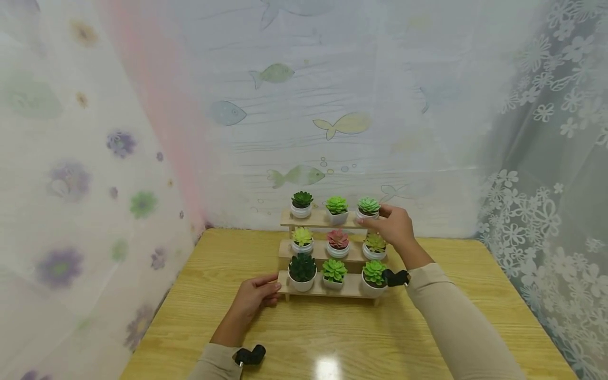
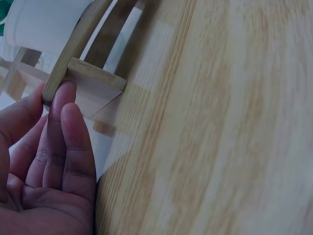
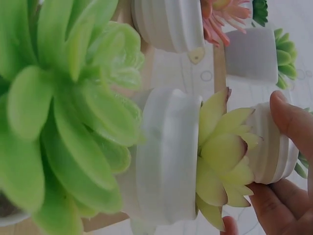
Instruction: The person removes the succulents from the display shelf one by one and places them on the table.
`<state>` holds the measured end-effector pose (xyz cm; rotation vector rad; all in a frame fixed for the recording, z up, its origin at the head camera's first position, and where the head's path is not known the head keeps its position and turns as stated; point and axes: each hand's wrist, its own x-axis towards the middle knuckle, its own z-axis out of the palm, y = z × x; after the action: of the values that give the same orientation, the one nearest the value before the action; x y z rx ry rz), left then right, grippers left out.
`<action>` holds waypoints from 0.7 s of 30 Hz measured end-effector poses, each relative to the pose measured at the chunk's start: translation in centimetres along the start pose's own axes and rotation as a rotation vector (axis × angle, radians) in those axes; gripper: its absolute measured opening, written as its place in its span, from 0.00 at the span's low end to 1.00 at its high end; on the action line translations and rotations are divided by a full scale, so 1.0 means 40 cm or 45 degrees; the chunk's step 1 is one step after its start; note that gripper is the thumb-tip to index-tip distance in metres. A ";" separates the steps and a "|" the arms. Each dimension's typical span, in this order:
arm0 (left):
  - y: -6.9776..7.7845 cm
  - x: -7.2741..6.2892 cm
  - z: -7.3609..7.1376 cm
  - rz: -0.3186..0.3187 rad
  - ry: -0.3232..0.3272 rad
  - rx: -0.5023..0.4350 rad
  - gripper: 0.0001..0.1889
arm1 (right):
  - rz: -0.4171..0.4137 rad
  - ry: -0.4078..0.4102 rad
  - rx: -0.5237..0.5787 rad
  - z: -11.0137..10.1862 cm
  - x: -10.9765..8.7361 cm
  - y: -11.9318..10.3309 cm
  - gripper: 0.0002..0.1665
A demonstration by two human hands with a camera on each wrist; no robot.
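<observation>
- Left hand (image 1: 254, 295), lower centre-left of the head frame: narrow grip; thumb and index finger pinch the left end of the stand's bottom board, other fingers loosely bent beneath
- Right hand (image 1: 396, 226), right of centre: holding the mint-green succulent pot (image 1: 368, 207) at the right end of the top board; thumb on the near side, fingers behind
- Wooden stand (image 1: 350, 287): three stepped tiers, centre to lower centre of frame; sits on the wood-grain surface (image 1: 237, 248); three white pots per tier
- Top tier: dark green plant (image 1: 301, 200) left; bright green plant (image 1: 336, 206) in a square pot, middle; mint-green one right, in the hand
- Middle tier: yellow-green plant (image 1: 302, 237) left; pink plant (image 1: 338, 239) middle; yellow plant (image 1: 374, 243) right, dark leaf tips visible in the right wrist view
- Bottom tier: tall dark green plant (image 1: 302, 267) left; small bright green plant (image 1: 334, 270) in a square pot, middle; larger bright green plant (image 1: 374, 273) right
- Visible pot sides plain white; the round ones in the right wrist view ridged
- Prints: fish and bubbles on the back cloth (image 1: 404, 68); purple and green flowers on the left cloth (image 1: 95, 221); white flowers on the right curtain (image 1: 551, 274)
- Beige sleeves (image 1: 458, 316) on both arms; black device at each wrist
</observation>
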<state>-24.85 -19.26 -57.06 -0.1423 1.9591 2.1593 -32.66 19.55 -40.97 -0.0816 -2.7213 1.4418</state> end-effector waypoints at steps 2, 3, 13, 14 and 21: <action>-0.001 0.001 0.000 0.000 0.001 -0.004 0.26 | -0.008 0.007 -0.019 -0.004 -0.004 -0.001 0.56; -0.001 0.002 0.000 0.001 0.002 -0.005 0.26 | -0.010 0.010 -0.029 -0.006 -0.007 -0.001 0.56; 0.002 -0.002 0.003 0.003 0.022 0.010 0.25 | -0.062 -0.010 -0.028 -0.021 -0.033 -0.002 0.54; 0.002 -0.002 0.003 0.002 0.023 0.012 0.25 | -0.076 -0.010 -0.029 -0.021 -0.037 -0.002 0.54; -0.001 0.001 0.002 0.008 0.025 0.014 0.24 | -0.155 0.007 -0.010 -0.023 -0.068 -0.014 0.47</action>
<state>-24.85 -19.18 -57.11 -0.1561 1.9841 2.1588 -29.90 19.80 -40.05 0.0782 -2.6759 1.3960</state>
